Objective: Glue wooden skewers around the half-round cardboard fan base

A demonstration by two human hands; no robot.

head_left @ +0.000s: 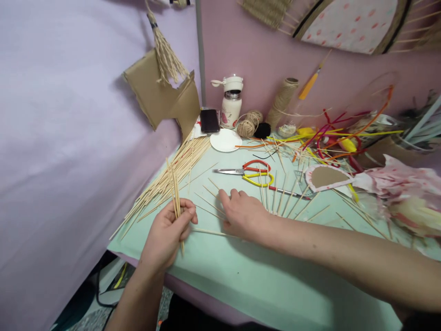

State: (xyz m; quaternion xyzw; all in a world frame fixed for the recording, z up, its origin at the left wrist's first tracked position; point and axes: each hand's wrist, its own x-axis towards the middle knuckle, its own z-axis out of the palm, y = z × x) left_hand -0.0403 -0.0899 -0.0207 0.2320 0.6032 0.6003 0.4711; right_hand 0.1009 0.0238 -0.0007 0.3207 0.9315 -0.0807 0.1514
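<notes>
My left hand (167, 233) is closed round a small bundle of thin bamboo sticks (174, 189) that stand up out of the fist. My right hand (242, 214) rests palm down on the pale green table (262, 280), its fingers curled over loose sticks (210, 203) lying there. Whether those fingers pinch one of them is hidden. A long pile of the same sticks (172, 174) lies along the table's left edge.
Orange-handled scissors (243, 170) and a yellow-handled pair (258, 179) lie behind my right hand. Farther back stand a white flask (231, 102), a phone (209, 120), twine balls (248, 123), a white disc (225, 140), coloured strips (330, 138) and a cardboard shape (326, 177). Floral fabric (403, 184) lies at the right.
</notes>
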